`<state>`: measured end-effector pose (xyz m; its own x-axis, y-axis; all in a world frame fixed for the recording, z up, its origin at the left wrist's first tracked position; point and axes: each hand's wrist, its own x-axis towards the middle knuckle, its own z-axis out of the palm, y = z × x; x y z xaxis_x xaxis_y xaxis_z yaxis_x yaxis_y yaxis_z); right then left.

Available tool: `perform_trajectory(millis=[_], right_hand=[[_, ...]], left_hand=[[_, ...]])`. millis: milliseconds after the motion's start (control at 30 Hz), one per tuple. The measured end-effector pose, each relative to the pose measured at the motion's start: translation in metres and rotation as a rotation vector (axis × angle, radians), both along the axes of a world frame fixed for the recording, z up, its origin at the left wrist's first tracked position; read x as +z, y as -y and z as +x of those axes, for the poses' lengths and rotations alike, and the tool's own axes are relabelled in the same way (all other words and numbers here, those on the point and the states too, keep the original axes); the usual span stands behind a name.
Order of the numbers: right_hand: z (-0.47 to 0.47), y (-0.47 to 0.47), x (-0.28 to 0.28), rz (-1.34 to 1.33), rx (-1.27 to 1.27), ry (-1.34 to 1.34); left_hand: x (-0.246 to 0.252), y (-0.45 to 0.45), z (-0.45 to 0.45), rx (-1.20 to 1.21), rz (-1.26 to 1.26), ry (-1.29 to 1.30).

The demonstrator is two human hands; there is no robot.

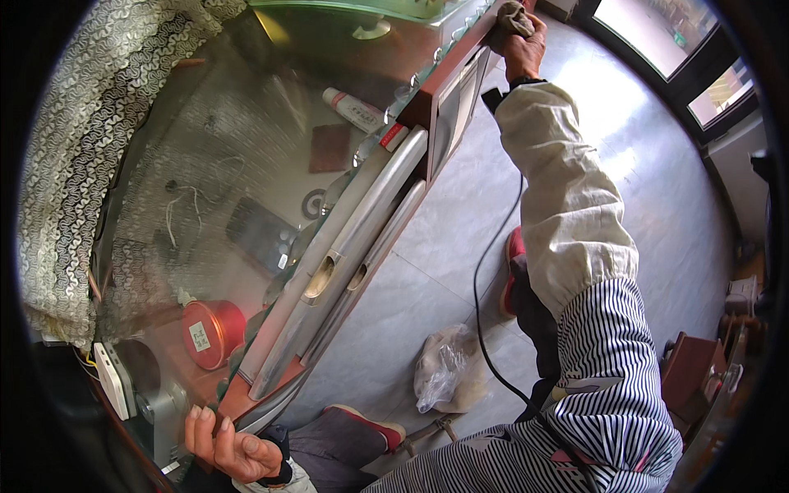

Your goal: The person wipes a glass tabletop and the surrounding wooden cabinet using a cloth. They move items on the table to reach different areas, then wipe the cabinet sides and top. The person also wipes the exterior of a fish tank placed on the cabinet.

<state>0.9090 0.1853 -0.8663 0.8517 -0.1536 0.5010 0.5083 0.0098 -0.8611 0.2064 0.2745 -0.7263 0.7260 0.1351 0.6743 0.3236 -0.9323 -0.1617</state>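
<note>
At the far end of a low glass-topped cabinet with a red-brown wooden frame (442,86), my right hand (527,52) grips a crumpled grey-brown cloth (515,18) against the edge. My left hand (237,450) is palm up by the near corner, its fingers loosely bent and holding nothing. Between them runs the wavy-edged glass top (246,185). Through it I see a red round tin (212,333) with a written label, a dark flat device (260,234), a white tube (352,110) and a dark red flat piece (330,148). Metal-framed drawer fronts (345,265) face me.
White lace cloth (74,185) covers the glass's far left side, near a white flat device (114,381). A green glass tray (370,11) stands at the top. On the tiled floor (407,259) lies a plastic bag (450,370). A black cable (478,296) hangs from my right wrist.
</note>
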Motion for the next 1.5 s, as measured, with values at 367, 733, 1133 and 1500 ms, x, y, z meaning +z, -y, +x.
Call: perform_trajectory(millis=[367,733,1133,1500], right_hand=[[-0.175,0.009,-0.04,-0.093,0.159,0.167],[-0.018,0.007,-0.105,-0.034,-0.017,-0.145],[-0.193,-0.001,-0.063,0.248,0.229,-0.173],[-0.193,0.008,-0.24,0.199,0.094,-0.586]], left_hand=[[-0.001,-0.002,0.004,-0.048,-0.021,0.018],[0.004,0.011,0.041,0.009,0.039,0.146],[-0.012,-0.008,0.005,-0.079,-0.013,0.064],[-0.014,0.004,0.032,0.037,0.124,0.261]])
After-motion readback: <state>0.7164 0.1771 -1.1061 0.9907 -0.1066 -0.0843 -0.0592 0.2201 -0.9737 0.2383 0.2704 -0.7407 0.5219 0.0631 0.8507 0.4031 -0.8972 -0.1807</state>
